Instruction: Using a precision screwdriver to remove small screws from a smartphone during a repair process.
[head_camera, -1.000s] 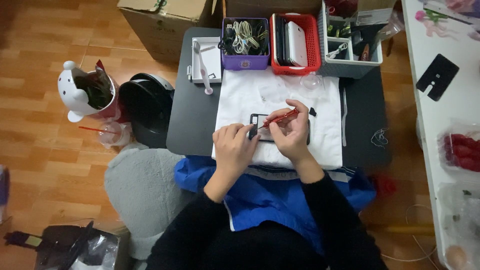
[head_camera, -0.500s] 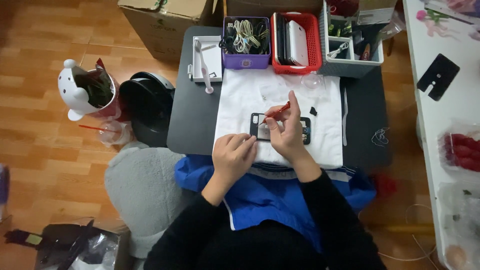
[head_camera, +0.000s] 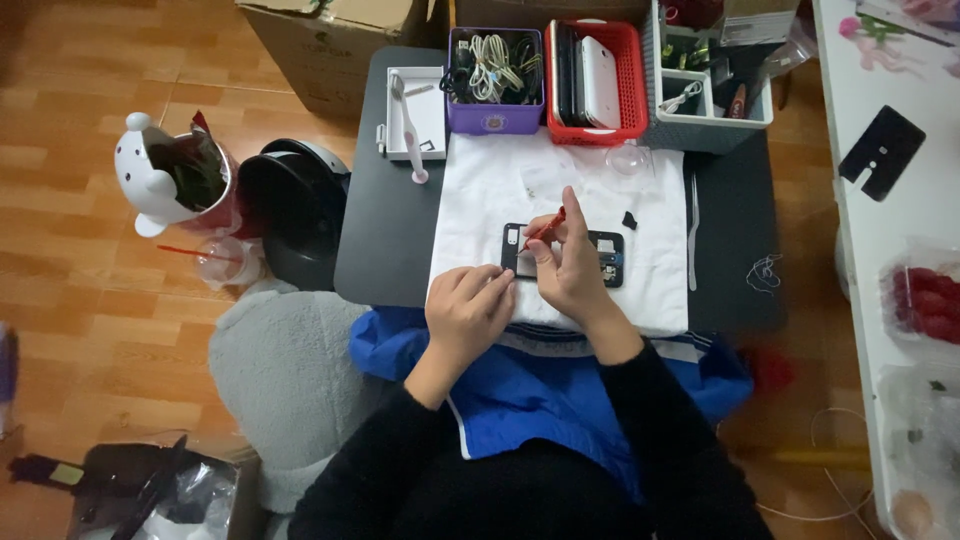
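Person sits at a small dark rectangular desk (head_camera: 390, 250), a white cloth (head_camera: 490, 190) spread over its middle. On the cloth, nr the desk's front edge, lies an opened black rectangular phone body (head_camera: 607, 257), flat, partly hidden by the fingers. Right hand (head_camera: 570, 275) is pinched on a thin red-handled tool (head_camera: 545, 230), fingers pressed together round the handle, tip angled down-left onto the phone's left end. Left hand (head_camera: 468, 310) rests on the cloth's front-left part, fingers loosely curled, fingertips just at the phone's left end; whether they touch it can't be told. A small black piece (head_camera: 629, 220) sits on the cloth just beyond the phone, w/ a clear round dome-like item (head_camera: 628, 158) further back. Along the desk's back edge, left to right: a white shallow tray (head_camera: 432, 125) w/ a pink-and-white stick-shaped item (head_camera: 409, 135) lying across it, a purple square basket of coiled cables (head_camera: 495, 68), a red plastic basket w/ flat devices stood on edge (head_camera: 597, 80), a grey compartment bin of small tools (head_camera: 705, 90). A tangle of thin wire (head_camera: 765, 272) lies nr the desk's right edge.
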